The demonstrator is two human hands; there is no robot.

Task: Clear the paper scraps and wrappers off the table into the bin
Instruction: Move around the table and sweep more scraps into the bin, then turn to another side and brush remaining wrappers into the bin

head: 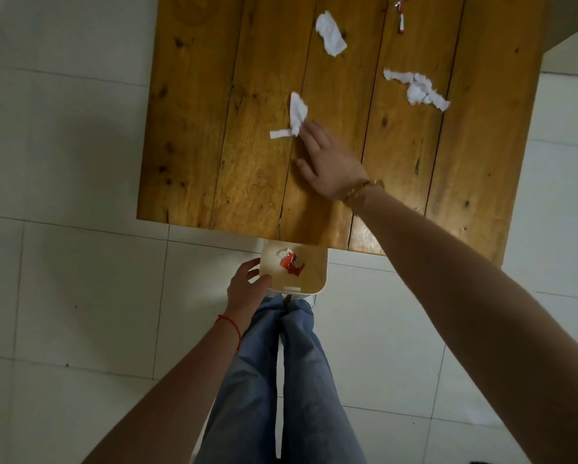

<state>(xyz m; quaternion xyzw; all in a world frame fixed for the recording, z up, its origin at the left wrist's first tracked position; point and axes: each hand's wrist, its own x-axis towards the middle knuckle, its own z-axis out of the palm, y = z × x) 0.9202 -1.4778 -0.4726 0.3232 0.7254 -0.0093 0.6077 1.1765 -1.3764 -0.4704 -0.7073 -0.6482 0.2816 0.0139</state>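
A wooden plank table (pixel 213 128) carries white paper scraps. The nearest scrap (pixel 297 113) has a small strip (pixel 280 134) at its lower left. My right hand (pixel 327 162) lies flat with fingers spread, fingertips touching that scrap's lower right edge; it holds nothing. A second scrap (pixel 330 34) and a long torn one (pixel 418 90) lie farther back, with a red-and-white wrapper (pixel 400 16) near the far edge. A small cream bin (pixel 314 279) sits below the table's near edge with a red wrapper (pixel 291 262) and white paper inside. My left hand (pixel 245 286) grips its left rim.
Pale floor tiles (pixel 63 162) surround the table. My legs in blue jeans (pixel 280 380) stand right behind the bin. A pale surface or wall (pixel 575 51) meets the table's far right corner.
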